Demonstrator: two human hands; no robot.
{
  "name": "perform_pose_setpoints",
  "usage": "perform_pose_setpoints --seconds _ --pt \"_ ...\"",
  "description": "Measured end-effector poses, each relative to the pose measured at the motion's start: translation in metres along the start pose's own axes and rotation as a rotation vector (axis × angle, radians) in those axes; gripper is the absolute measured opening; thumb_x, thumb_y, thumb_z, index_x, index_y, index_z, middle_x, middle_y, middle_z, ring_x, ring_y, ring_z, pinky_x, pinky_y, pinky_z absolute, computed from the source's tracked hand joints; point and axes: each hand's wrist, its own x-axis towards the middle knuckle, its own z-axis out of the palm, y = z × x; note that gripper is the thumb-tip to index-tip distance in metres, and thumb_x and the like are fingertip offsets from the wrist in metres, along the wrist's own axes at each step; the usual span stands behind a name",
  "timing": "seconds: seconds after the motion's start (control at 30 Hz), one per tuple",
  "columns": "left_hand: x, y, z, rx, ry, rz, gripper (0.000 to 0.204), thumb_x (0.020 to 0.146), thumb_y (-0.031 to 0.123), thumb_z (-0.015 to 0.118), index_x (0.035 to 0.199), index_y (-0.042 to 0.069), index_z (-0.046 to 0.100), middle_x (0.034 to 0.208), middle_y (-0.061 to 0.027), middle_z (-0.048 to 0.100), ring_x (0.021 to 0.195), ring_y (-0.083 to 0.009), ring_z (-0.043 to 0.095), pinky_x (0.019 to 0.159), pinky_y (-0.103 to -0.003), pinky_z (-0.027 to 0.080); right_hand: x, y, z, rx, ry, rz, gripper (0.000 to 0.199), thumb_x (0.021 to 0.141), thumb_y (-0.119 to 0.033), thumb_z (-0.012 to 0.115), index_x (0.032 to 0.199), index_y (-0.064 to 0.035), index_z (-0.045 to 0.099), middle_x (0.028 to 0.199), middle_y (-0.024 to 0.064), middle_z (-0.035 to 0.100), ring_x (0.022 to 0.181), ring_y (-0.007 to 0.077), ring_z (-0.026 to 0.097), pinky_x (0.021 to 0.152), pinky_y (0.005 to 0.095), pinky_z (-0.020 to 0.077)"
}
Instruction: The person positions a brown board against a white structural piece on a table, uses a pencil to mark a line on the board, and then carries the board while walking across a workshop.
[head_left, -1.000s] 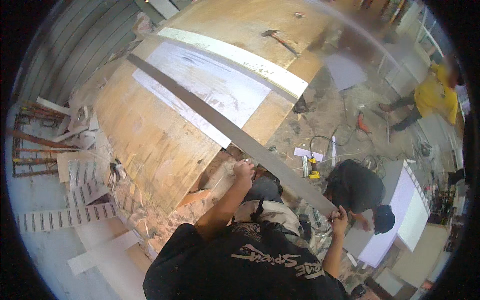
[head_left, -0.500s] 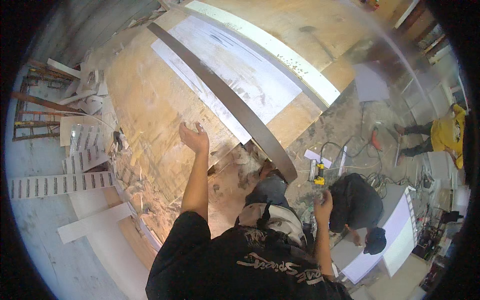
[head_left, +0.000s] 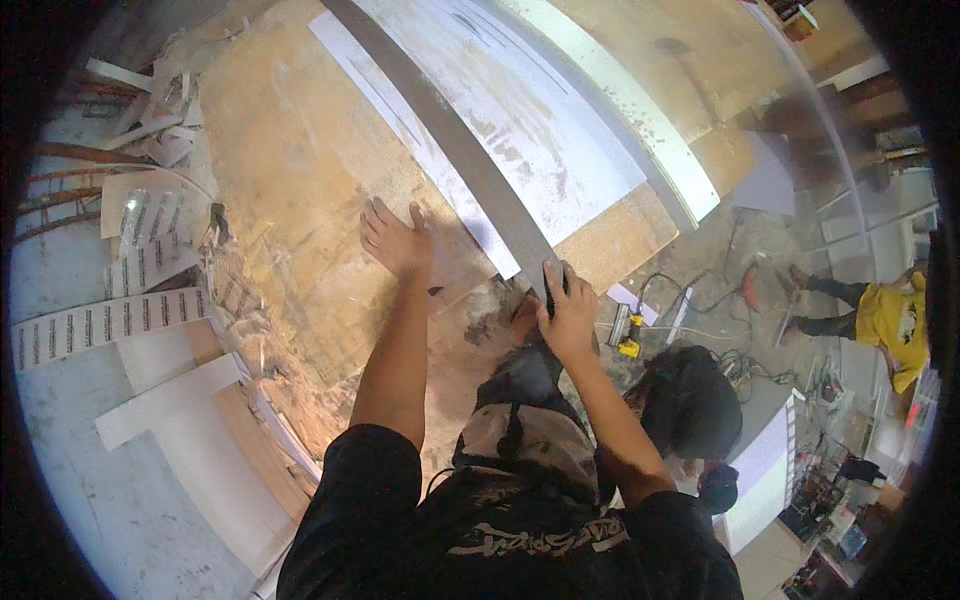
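Observation:
A long, straight-edged dark brown strip [head_left: 450, 135], bent by the lens, crosses a white sheet [head_left: 560, 170] on the plywood worktop [head_left: 280, 150]. Its near end sticks out past the worktop's edge toward me. There my right hand [head_left: 570, 312] is closed on it, thumb and fingers over the strip. To the left, my left hand [head_left: 396, 238] has its fingers spread over the plywood close to the near edge and holds nothing. I cannot tell whether its palm touches the wood.
A white strip [head_left: 620, 90] lies beyond the sheet. On the floor to the right are a yellow power tool [head_left: 630, 340] and cables. A co-worker in dark clothes [head_left: 690, 400] crouches at my right; someone in a yellow shirt [head_left: 890, 325] stands farther off. Offcuts [head_left: 165, 130] pile up left.
My right hand has come up from my side and taken hold of the brown strip's near end. My left hand has moved slightly right, fingers now spread. The view has shifted.

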Motion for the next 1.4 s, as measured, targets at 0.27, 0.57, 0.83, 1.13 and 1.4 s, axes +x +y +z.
perform_pose_setpoints --seconds 0.27,0.57,0.83,1.13,1.4 --pt "0.002 0.000 0.003 0.018 0.005 -0.009 0.073 0.096 0.054 0.046 0.146 0.002 0.035 0.152 -0.0144 0.036 0.142 -0.0320 0.030 0.117 -0.051 0.020 -0.033 -0.028 0.013 0.096 0.176 -0.127 0.060 0.081 -0.020 0.073 0.137 -0.0097 0.052 0.137 0.0231 0.047 0.117 0.0401 0.049 0.099 0.0492 0.0385" --pt "0.000 0.004 0.000 0.059 -0.011 -0.022 0.071 0.097 0.051 0.045 0.147 0.002 0.036 0.153 -0.0138 0.036 0.143 -0.0317 0.029 0.118 -0.049 0.020 -0.019 -0.087 0.140 0.992 -0.419 0.537 0.078 0.095 -0.034 0.064 0.147 0.0042 0.020 0.134 0.0204 0.047 0.126 0.0292 0.047 0.103 0.0383 0.0396" --pt "-0.001 0.009 -0.001 0.080 -0.022 -0.033 0.070 0.098 0.051 0.042 0.148 0.003 0.035 0.152 -0.0155 0.037 0.142 -0.0343 0.030 0.116 -0.050 0.022 0.027 -0.140 0.165 0.820 0.317 0.707 0.084 0.096 -0.043 0.060 0.151 0.0060 0.020 0.143 0.0253 0.044 0.132 0.0340 0.044 0.108 0.0416 0.0335" --pt "-0.002 0.012 -0.001 0.177 -0.044 -0.006 0.071 0.098 0.053 0.039 0.148 0.003 0.034 0.151 -0.0188 0.039 0.139 -0.0345 0.036 0.113 -0.051 0.027 0.040 -0.091 0.063 1.079 -0.302 0.568 0.091 0.082 -0.059 0.067 0.138 0.0086 0.043 0.127 0.0266 0.057 0.134 0.0371 0.042 0.114 0.0433 0.0292" --pt "-0.002 0.015 -0.004 0.187 -0.050 -0.027 0.070 0.097 0.054 0.040 0.147 0.005 0.037 0.149 -0.0148 0.041 0.137 -0.0335 0.038 0.110 -0.050 0.030 0.050 -0.077 0.135 0.832 -0.324 0.587 0.108 0.079 -0.075 0.060 0.141 0.0104 0.041 0.134 0.0329 0.051 0.129 0.0409 0.048 0.111 0.0422 0.0347"
